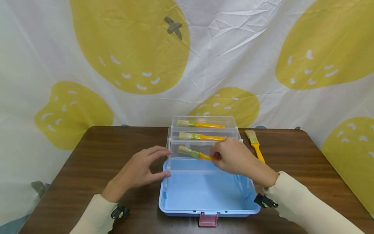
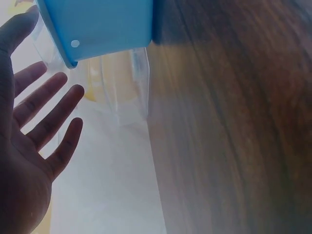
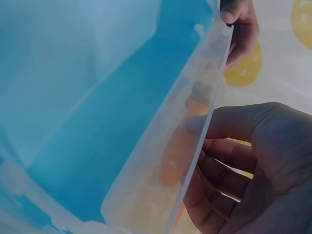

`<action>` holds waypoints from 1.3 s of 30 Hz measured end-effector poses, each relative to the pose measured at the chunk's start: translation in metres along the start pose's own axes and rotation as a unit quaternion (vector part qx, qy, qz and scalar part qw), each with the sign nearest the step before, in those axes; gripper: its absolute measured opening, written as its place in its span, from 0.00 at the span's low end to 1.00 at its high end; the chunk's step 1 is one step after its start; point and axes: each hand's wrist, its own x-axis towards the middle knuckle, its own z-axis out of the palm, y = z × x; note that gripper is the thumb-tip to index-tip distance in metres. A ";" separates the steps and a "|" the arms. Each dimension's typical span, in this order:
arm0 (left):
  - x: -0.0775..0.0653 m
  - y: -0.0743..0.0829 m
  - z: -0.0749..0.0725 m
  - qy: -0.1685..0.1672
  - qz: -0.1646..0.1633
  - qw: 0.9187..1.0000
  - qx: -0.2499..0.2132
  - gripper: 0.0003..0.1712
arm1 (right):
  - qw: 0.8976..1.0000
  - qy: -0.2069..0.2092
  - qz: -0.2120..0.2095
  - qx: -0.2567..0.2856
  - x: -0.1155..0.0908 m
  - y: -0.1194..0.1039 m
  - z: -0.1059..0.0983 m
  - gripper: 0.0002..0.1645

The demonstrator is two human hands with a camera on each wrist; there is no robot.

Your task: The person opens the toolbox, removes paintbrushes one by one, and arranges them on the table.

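A light blue toolbox (image 1: 204, 191) stands unfolded, with several clear tiers stepped up behind its base. In the lowest clear tray (image 1: 175, 164) lies a paintbrush (image 1: 192, 152), its pale bristles to the left and yellow handle to the right. My right hand (image 1: 236, 156) pinches this handle near its end; the tray wall partly covers the fingertips in the right wrist view. My left hand (image 1: 140, 167) is at the tray's left edge, fingers spread and fairly straight, fingertips touching or very near it. Another paintbrush (image 1: 201, 136) lies in the middle tier, and one more paintbrush (image 1: 201, 124) in the top tier.
A loose paintbrush (image 1: 255, 144) lies on the brown table (image 1: 117, 139), right of the toolbox. A pink latch (image 1: 208, 220) hangs from the box's front. Behind the table hangs a white cloth (image 1: 210, 58) with yellow fruit prints.
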 end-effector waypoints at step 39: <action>0.001 0.003 -0.001 -0.001 -0.008 1.000 -0.011 0.38 | 0.987 0.089 0.114 0.069 -0.065 0.084 -0.040 0.04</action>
